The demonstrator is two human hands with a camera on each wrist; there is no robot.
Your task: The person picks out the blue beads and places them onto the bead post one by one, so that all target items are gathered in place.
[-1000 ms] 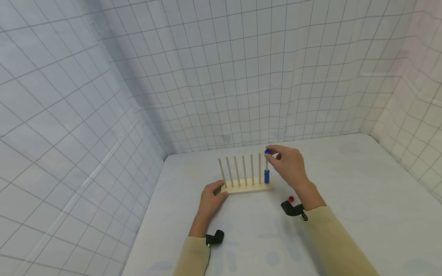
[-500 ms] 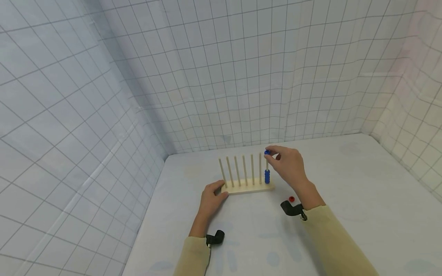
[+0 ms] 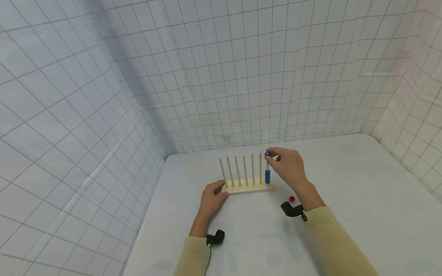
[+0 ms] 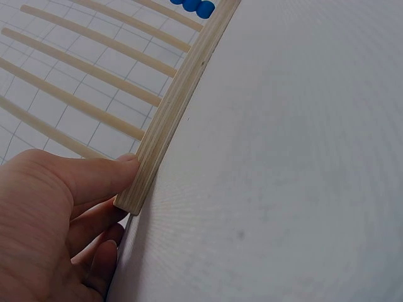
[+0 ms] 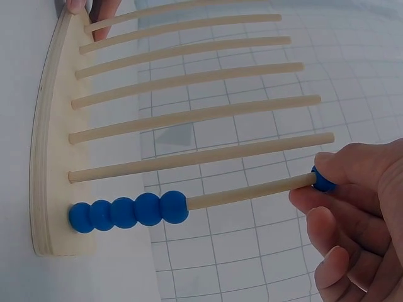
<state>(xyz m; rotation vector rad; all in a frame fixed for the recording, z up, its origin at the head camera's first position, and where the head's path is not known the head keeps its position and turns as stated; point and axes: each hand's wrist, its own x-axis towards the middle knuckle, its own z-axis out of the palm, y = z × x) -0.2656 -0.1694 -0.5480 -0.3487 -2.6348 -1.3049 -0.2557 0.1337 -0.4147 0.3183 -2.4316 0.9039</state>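
A pale wooden bead rack (image 3: 246,188) with a row of several upright pegs stands on the table. Its rightmost peg carries a stack of several blue beads (image 5: 126,212) at the bottom; the other pegs are bare. At the top of that same peg, my right hand (image 3: 289,165) pinches one more blue bead (image 5: 323,180) between thumb and index finger, right at the peg's tip. My left hand (image 3: 210,197) grips the left end of the base, thumb on the front edge and fingers behind, as the left wrist view shows.
A single red bead (image 3: 292,199) lies on the white table (image 3: 255,230), beside the right wrist's black camera mount (image 3: 291,209). Grid-patterned curtains (image 3: 241,76) enclose the table at the back and on both sides.
The pinched blue bead and my right hand have come down very slightly at the peg's top. My left hand keeps its hold on the base.
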